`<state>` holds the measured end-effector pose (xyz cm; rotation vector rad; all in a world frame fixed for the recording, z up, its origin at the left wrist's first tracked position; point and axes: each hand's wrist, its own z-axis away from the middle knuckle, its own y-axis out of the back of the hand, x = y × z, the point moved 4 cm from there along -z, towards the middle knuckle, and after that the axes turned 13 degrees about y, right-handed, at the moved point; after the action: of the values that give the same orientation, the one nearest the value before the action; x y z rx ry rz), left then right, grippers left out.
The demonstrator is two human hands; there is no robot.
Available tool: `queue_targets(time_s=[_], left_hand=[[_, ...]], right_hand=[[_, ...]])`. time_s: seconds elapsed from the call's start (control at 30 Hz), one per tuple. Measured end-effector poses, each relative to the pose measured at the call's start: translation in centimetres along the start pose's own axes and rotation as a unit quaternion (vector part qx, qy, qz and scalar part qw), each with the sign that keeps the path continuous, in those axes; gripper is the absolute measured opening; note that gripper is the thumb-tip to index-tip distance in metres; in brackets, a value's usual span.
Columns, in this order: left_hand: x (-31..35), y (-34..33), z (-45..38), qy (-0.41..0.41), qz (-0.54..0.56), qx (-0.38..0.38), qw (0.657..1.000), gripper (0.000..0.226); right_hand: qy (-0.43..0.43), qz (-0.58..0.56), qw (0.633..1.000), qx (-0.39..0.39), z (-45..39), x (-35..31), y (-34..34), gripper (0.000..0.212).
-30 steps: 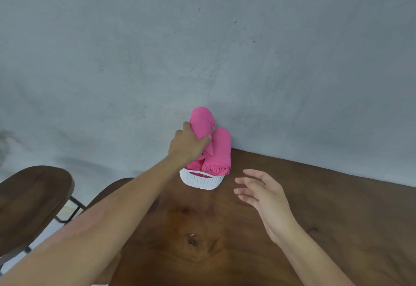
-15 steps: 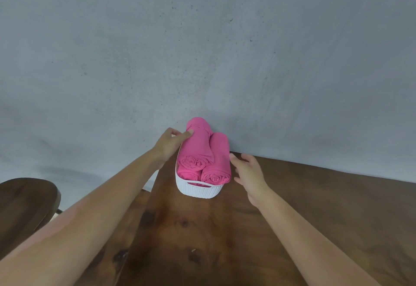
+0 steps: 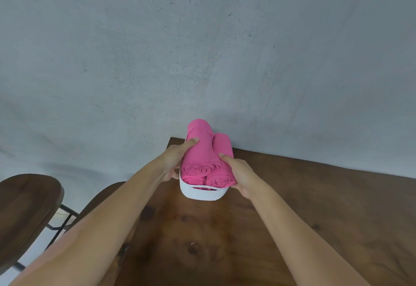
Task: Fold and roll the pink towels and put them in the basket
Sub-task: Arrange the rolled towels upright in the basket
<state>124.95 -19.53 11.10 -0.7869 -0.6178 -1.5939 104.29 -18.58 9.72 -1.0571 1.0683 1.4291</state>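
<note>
A small white basket (image 3: 202, 193) stands on the wooden table near its far left corner, against the grey wall. Rolled pink towels fill it: one roll (image 3: 200, 150) lies on top at the left, a second (image 3: 221, 168) sits beside it at the right, and a third shows only its end underneath. My left hand (image 3: 173, 162) clasps the basket's left side, thumb pressed on the top roll. My right hand (image 3: 242, 173) holds the basket's right side, thumb resting on the right roll.
The wooden table (image 3: 292, 218) stretches toward me and to the right. A dark wooden stool (image 3: 24, 207) with black metal legs stands at the left, and a second seat shows partly under my left arm. The grey wall (image 3: 202, 49) rises right behind the basket.
Both hands closed in on the basket's sides. A second ago my left hand pressed the top roll down and my right hand hovered open over the table.
</note>
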Motion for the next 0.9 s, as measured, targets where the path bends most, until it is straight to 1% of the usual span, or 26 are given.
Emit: queue_targets(time_s=[0.1,0.4,0.47,0.6,0.83,0.9], left_hand=[[-1.7,-1.6,1.4,0.001,-0.008,-0.005,1.000,0.089],[-7.4,-9.2,7.8,-0.007,-0.010,-0.008,1.000,0.074],[-8.8,-11.0,9.3,-0.004,-0.005,-0.005,1.000,0.075],[-11.7,-14.1,12.0,0.003,0.006,0.004,1.000,0.087],[-15.2,-19.3,16.0,0.010,0.021,-0.001,1.000,0.083],[-15.6,-20.2,16.6,0.017,0.021,-0.009,1.000,0.081]], right_hand=[[0.007,0.003,1.000,0.007,2.2,1.0,1.1,0.050],[0.011,-0.011,0.999,0.038,13.0,4.0,6.3,0.051],[0.010,-0.016,0.999,0.051,15.3,4.7,7.7,0.052],[-0.001,-0.006,0.999,0.049,20.0,5.9,9.8,0.065],[0.004,-0.001,0.998,0.059,27.4,6.9,12.6,0.053],[0.011,-0.003,0.998,0.063,28.6,7.3,13.4,0.053]])
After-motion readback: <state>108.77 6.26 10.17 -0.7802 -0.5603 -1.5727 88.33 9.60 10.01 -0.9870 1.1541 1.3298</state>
